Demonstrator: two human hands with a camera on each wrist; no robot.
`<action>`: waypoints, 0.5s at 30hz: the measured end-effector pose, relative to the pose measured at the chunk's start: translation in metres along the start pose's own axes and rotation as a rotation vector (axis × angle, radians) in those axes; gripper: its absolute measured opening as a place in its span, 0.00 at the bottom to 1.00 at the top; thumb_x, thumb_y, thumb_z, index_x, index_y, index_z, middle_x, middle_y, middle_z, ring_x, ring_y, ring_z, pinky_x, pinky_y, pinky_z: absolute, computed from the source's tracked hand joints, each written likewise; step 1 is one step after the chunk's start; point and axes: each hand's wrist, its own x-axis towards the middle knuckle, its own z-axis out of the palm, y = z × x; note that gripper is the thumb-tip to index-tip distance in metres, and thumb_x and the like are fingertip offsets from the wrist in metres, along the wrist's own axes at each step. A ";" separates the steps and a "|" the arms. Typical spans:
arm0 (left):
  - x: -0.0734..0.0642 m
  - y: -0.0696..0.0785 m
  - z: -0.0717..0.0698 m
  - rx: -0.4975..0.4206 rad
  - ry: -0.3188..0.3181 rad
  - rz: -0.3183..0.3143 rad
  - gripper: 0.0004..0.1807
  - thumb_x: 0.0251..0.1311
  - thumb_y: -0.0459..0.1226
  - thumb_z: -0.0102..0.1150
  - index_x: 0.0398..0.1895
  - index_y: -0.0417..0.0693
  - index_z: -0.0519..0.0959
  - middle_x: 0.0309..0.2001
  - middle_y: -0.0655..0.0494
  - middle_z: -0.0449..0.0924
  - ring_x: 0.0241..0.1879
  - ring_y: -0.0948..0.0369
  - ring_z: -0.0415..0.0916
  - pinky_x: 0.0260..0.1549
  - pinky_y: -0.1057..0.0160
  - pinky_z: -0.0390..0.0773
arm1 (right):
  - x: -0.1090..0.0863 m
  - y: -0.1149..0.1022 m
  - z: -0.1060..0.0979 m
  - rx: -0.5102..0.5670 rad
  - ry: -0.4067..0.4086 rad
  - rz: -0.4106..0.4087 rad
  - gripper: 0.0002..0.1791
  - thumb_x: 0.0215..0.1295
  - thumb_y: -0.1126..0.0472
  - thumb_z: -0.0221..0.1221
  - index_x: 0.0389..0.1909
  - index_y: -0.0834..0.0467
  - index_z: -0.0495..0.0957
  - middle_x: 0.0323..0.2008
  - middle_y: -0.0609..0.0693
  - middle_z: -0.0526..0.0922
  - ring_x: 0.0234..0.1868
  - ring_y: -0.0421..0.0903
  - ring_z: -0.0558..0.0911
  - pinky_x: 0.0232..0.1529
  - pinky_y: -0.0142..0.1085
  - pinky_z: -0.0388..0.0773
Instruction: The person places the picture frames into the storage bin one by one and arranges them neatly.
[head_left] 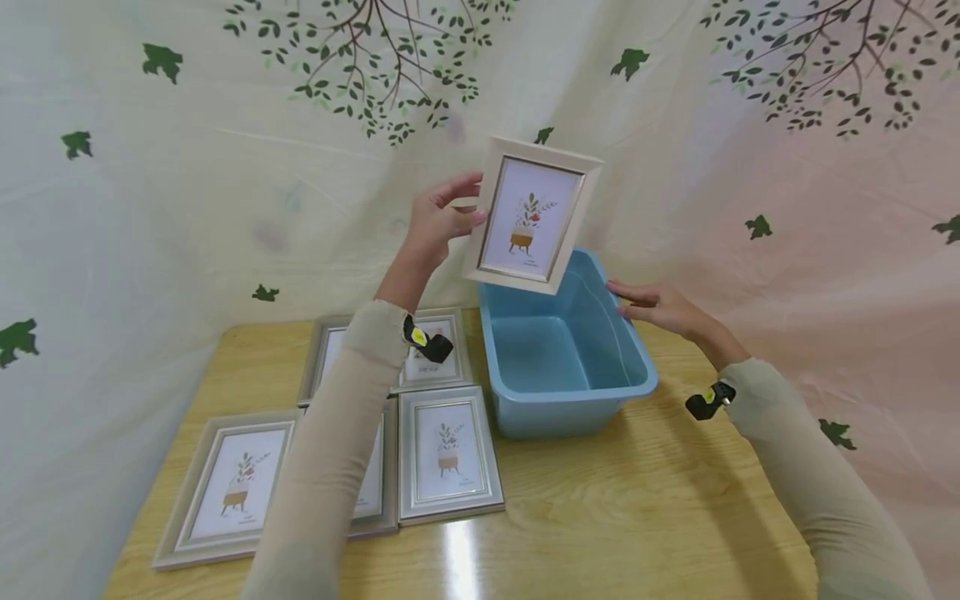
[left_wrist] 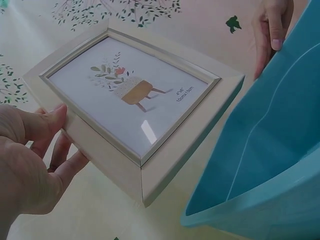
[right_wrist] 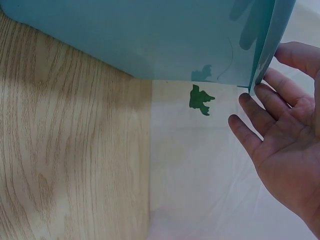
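My left hand holds a cream picture frame by its left edge, raised and tilted over the back of a blue plastic basin. In the left wrist view the thumb lies on the face of the frame, with the fingers beneath. The picture shows a plant in a footed pot. My right hand grips the basin's right rim; the right wrist view shows its thumb and fingers on either side of the rim, some fingertips apart from it. The basin's visible inside holds nothing.
Several silver-edged picture frames lie face up left of the basin, including one at the front right and one at far left. My left forearm covers parts of others. A leaf-printed cloth hangs behind the wooden table.
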 end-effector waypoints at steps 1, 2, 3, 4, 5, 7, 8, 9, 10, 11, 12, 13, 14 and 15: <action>0.001 -0.001 0.004 0.002 0.005 0.005 0.29 0.58 0.20 0.65 0.64 0.44 0.80 0.51 0.51 0.81 0.43 0.60 0.82 0.33 0.67 0.83 | 0.000 0.000 0.000 -0.003 0.003 0.001 0.32 0.77 0.51 0.56 0.78 0.48 0.61 0.78 0.53 0.59 0.78 0.64 0.59 0.72 0.68 0.60; 0.002 -0.003 0.007 0.005 0.013 0.007 0.28 0.58 0.20 0.65 0.63 0.44 0.80 0.50 0.51 0.82 0.43 0.60 0.82 0.32 0.67 0.83 | 0.001 0.000 -0.001 -0.007 0.001 -0.007 0.32 0.77 0.52 0.56 0.78 0.49 0.61 0.79 0.54 0.59 0.78 0.64 0.59 0.72 0.68 0.60; 0.003 -0.005 0.010 0.009 0.016 0.011 0.28 0.58 0.20 0.65 0.63 0.45 0.81 0.50 0.51 0.82 0.43 0.60 0.83 0.32 0.67 0.83 | 0.001 0.000 -0.001 -0.006 0.004 -0.010 0.32 0.77 0.52 0.56 0.78 0.50 0.61 0.78 0.54 0.59 0.78 0.64 0.59 0.72 0.67 0.61; 0.004 -0.006 0.013 0.014 0.022 0.016 0.28 0.58 0.20 0.65 0.62 0.45 0.81 0.50 0.50 0.82 0.43 0.59 0.83 0.32 0.68 0.83 | 0.001 -0.001 -0.001 -0.012 0.002 -0.015 0.32 0.77 0.52 0.56 0.78 0.50 0.60 0.78 0.55 0.59 0.78 0.65 0.59 0.71 0.67 0.61; 0.006 -0.008 0.016 0.014 0.027 0.017 0.28 0.58 0.20 0.65 0.62 0.45 0.81 0.50 0.50 0.82 0.44 0.59 0.84 0.32 0.68 0.84 | 0.002 -0.001 -0.002 -0.010 0.004 -0.017 0.32 0.77 0.52 0.56 0.78 0.51 0.61 0.78 0.55 0.59 0.78 0.65 0.59 0.72 0.67 0.61; 0.009 -0.011 0.022 0.011 0.038 0.019 0.27 0.57 0.19 0.64 0.61 0.45 0.82 0.49 0.48 0.83 0.44 0.57 0.85 0.31 0.68 0.84 | 0.003 0.000 -0.002 -0.009 0.010 -0.027 0.32 0.77 0.52 0.56 0.78 0.51 0.61 0.78 0.55 0.59 0.78 0.64 0.60 0.72 0.66 0.62; 0.010 -0.013 0.024 0.007 0.041 0.019 0.28 0.57 0.19 0.64 0.61 0.44 0.82 0.49 0.48 0.83 0.44 0.56 0.86 0.30 0.68 0.84 | 0.003 0.000 -0.003 -0.008 0.014 -0.033 0.32 0.77 0.53 0.56 0.77 0.52 0.62 0.78 0.55 0.59 0.78 0.64 0.60 0.72 0.65 0.62; 0.011 -0.015 0.027 0.007 0.042 0.019 0.28 0.57 0.18 0.64 0.60 0.44 0.82 0.49 0.47 0.83 0.45 0.55 0.86 0.30 0.68 0.84 | 0.004 0.001 -0.003 -0.005 0.022 -0.033 0.31 0.77 0.53 0.57 0.77 0.51 0.62 0.78 0.54 0.60 0.77 0.63 0.61 0.72 0.64 0.63; 0.012 -0.017 0.029 0.006 0.044 0.016 0.28 0.56 0.18 0.63 0.60 0.44 0.82 0.49 0.47 0.83 0.45 0.54 0.86 0.29 0.68 0.84 | 0.004 0.002 -0.003 -0.008 0.021 -0.041 0.31 0.77 0.53 0.57 0.77 0.52 0.63 0.77 0.54 0.61 0.77 0.63 0.61 0.72 0.64 0.63; 0.013 -0.020 0.031 0.005 0.047 0.010 0.28 0.56 0.18 0.63 0.60 0.44 0.83 0.49 0.46 0.83 0.45 0.53 0.86 0.29 0.68 0.84 | 0.005 0.002 -0.003 -0.006 0.024 -0.049 0.31 0.76 0.53 0.57 0.76 0.52 0.63 0.77 0.54 0.61 0.77 0.62 0.62 0.72 0.63 0.64; 0.014 -0.022 0.033 0.011 0.049 0.005 0.28 0.56 0.18 0.63 0.60 0.45 0.83 0.49 0.46 0.84 0.46 0.53 0.87 0.29 0.68 0.84 | 0.005 0.003 -0.003 -0.007 0.025 -0.053 0.31 0.76 0.54 0.57 0.76 0.53 0.64 0.77 0.54 0.62 0.77 0.62 0.63 0.71 0.62 0.65; 0.015 -0.025 0.035 0.021 0.050 -0.002 0.28 0.56 0.18 0.63 0.60 0.45 0.83 0.50 0.45 0.84 0.46 0.52 0.87 0.29 0.68 0.84 | 0.005 0.004 -0.002 -0.005 0.023 -0.061 0.31 0.76 0.54 0.58 0.76 0.54 0.64 0.76 0.55 0.62 0.76 0.62 0.63 0.71 0.62 0.66; 0.016 -0.028 0.036 0.036 0.051 -0.007 0.28 0.56 0.18 0.63 0.60 0.45 0.83 0.50 0.45 0.84 0.47 0.52 0.87 0.30 0.68 0.84 | 0.005 0.004 -0.002 -0.005 0.020 -0.065 0.31 0.76 0.54 0.58 0.76 0.54 0.64 0.76 0.55 0.63 0.76 0.62 0.63 0.71 0.62 0.66; 0.016 -0.030 0.038 0.051 0.052 -0.014 0.28 0.56 0.19 0.64 0.60 0.46 0.83 0.51 0.44 0.84 0.48 0.52 0.87 0.31 0.67 0.85 | 0.005 0.004 -0.002 -0.003 0.015 -0.067 0.31 0.76 0.54 0.58 0.76 0.55 0.64 0.76 0.55 0.62 0.76 0.62 0.63 0.71 0.61 0.66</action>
